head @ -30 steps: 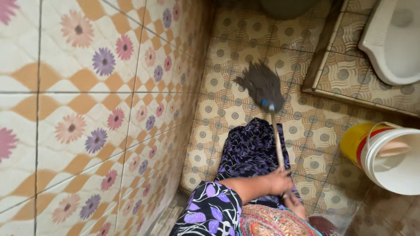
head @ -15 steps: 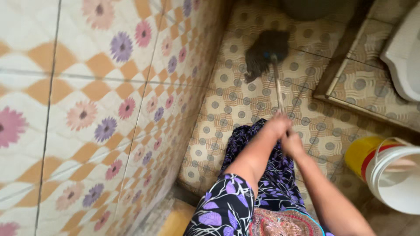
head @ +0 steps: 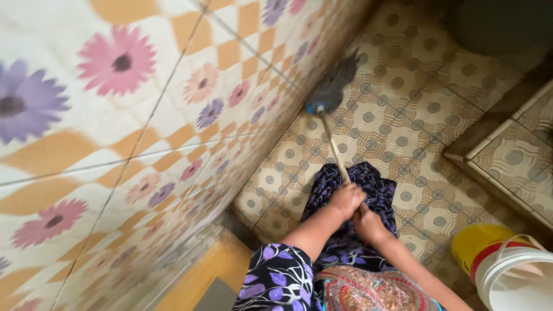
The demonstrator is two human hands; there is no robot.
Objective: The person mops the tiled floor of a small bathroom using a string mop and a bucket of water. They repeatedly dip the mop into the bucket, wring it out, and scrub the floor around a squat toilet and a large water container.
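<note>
Nearest the camera, a sleeve (head: 276, 279) in black with purple leaves covers the person's left arm, and below it shows a patch of patterned red cloth at the waist. Two bare forearms run forward from there, side by side.

The left hand (head: 346, 200) is clenched around the mop handle (head: 335, 151), fingers fully curled over the wood, no gap showing. The right hand (head: 368, 223) sits just behind and below it, touching it, also wrapped tight on the same handle at its near end. So two hands, one stick, both gripping.

Under the hands hangs the dark purple-patterned skirt (head: 351, 196), draped over the floor (head: 403, 115).

Off to the person's right, near the bottom corner, stand two buckets touching each other: a white bucket (head: 512, 282) with a thin wire bail, and a yellow bucket (head: 478, 242) with a red band tucked behind it.

Follow the one handle forward: it slants up and to the left, thin and pale, to a blue collar, and there is the single mop head (head: 336, 86), dark grey strings, lying on the floor tiles right against the foot of the wall (head: 144, 115). That wall fills the left side, tiled with pink and purple flowers on orange checks.

Further on, to the right, a raised tiled step (head: 507, 150) cuts across, and at the top edge a dark round vessel (head: 501, 23) stands, only partly in view.
</note>
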